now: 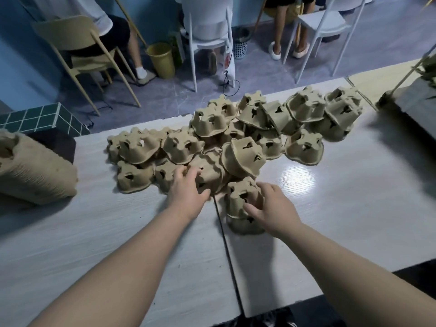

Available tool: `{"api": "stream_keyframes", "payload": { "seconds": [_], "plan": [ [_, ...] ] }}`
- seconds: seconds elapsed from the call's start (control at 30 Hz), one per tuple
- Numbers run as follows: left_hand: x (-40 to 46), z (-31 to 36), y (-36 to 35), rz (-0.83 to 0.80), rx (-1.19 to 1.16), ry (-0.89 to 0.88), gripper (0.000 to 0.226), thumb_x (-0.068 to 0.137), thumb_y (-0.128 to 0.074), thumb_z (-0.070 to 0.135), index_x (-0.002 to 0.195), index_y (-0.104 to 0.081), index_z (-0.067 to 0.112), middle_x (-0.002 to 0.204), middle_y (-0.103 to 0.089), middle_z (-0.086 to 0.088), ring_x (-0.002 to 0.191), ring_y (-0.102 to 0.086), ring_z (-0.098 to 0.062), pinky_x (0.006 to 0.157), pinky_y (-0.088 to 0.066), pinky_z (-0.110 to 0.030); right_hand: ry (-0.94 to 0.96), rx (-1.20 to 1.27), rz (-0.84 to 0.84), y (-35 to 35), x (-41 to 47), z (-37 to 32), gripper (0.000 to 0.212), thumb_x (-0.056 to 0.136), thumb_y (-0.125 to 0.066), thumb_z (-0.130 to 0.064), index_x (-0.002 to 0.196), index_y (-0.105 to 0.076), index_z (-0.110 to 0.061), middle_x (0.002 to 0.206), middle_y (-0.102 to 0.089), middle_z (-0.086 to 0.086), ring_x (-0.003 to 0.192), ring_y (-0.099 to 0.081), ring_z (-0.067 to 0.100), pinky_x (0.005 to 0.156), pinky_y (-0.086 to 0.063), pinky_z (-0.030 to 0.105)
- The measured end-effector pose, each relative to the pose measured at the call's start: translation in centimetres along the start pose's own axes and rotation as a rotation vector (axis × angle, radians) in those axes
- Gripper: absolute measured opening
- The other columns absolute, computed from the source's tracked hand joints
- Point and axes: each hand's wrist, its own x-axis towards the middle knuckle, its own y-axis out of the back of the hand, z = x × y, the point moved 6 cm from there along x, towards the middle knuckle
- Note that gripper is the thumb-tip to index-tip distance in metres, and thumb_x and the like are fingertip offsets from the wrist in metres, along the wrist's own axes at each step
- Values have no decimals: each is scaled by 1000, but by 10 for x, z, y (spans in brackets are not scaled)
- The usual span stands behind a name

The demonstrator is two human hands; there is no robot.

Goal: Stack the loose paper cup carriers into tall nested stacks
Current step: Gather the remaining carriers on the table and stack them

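Observation:
A heap of loose brown pulp cup carriers (pixel 236 135) lies upside down across the middle of the white table (pixel 354 208). In front of the heap stands a short nested stack (pixel 240 204) of carriers. My right hand (pixel 271 206) grips the top of that stack from the right, its fingers curled round the upper carrier. My left hand (pixel 188 190) reaches into the heap's near edge, where its fingers close over one loose carrier (pixel 210 173). A long finished stack (pixel 30 171) lies on its side at the table's left edge.
A dark seam (pixel 226 251) divides the two table halves. A grey box (pixel 415 100) with a plant sits at the far right. Beyond the table are chairs, seated people, a yellow bucket (pixel 161 60) and a green tiled block (pixel 42 119).

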Motion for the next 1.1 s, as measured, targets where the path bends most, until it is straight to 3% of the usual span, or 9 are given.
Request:
{"api": "stream_keyframes", "payload": {
  "seconds": [0.2, 0.4, 0.5, 0.6, 0.67, 0.8, 0.97, 1.03, 1.1],
  "plan": [
    [0, -10, 2, 32, -98, 45, 26, 88, -68, 31, 106, -52, 22, 129, -42, 0, 96, -50, -20, 78, -39, -28, -79, 0, 48, 7, 4, 13, 39, 83, -64, -32, 120, -57, -23, 106, -61, 3, 94, -58, 24, 70, -38, 28],
    [-22, -20, 13, 71, -268, 25, 24, 87, -69, 29, 104, -53, 22, 120, -45, 0, 94, -51, -19, 77, -39, -27, -106, 125, 140, 24, -5, 14, 40, 81, -67, -17, 120, -61, -24, 121, -56, 6, 105, -54, 21, 77, -32, 19],
    [-27, -22, 13, 64, -327, 8, 25, 85, -71, 25, 101, -52, 24, 115, -47, 0, 93, -53, -18, 80, -44, -29, -142, 122, 163, 28, -9, 14, 42, 82, -62, -10, 122, -61, -24, 116, -63, 6, 100, -57, 24, 75, -36, 22],
    [-29, -19, 11, 43, -400, 17, 22, 85, -69, 16, 98, -52, 20, 100, -55, -1, 85, -54, -19, 69, -38, -27, -170, 113, 220, 35, -12, 15, 47, 82, -57, -6, 126, -58, -23, 113, -66, 5, 101, -58, 27, 75, -37, 23],
    [-36, -14, 7, -3, -456, 51, 20, 87, -66, 16, 100, -51, 19, 90, -58, 1, 79, -53, -18, 63, -38, -27, -183, 122, 265, 44, -16, 20, 51, 82, -56, -5, 130, -55, -22, 115, -65, 5, 104, -58, 27, 79, -38, 24],
    [-45, 2, -9, -110, -540, 58, 18, 90, -63, 15, 100, -51, 24, 87, -61, 8, 82, -56, -16, 70, -37, -28, -123, 141, 346, 64, -15, 34, 56, 81, -56, -2, 134, -52, -21, 122, -61, 6, 109, -56, 26, 88, -39, 25],
    [-54, 31, -37, -251, -623, 83, 19, 92, -54, -1, 96, -53, 18, 71, -55, 1, 57, -49, -10, 52, -40, -19, -8, 123, 326, 78, -9, 48, 54, 86, -56, -7, 135, -48, -27, 104, -63, 7, 97, -57, 28, 80, -39, 29],
    [-58, 39, -52, -296, -655, 153, 18, 92, -54, -1, 98, -56, 15, 76, -59, -4, 61, -50, -17, 54, -44, -23, 36, 77, 253, 79, -8, 54, 57, 87, -57, -16, 137, -42, -40, 92, -57, 3, 85, -52, 24, 72, -36, 29],
    [-61, 40, -64, -285, -655, 217, 20, 89, -61, 3, 98, -63, 20, 81, -67, -1, 66, -56, -16, 58, -44, -25, 79, 51, 171, 77, -5, 60, 54, 87, -59, -30, 133, -37, -50, 91, -57, -1, 88, -50, 22, 72, -36, 29]
  ]
}}
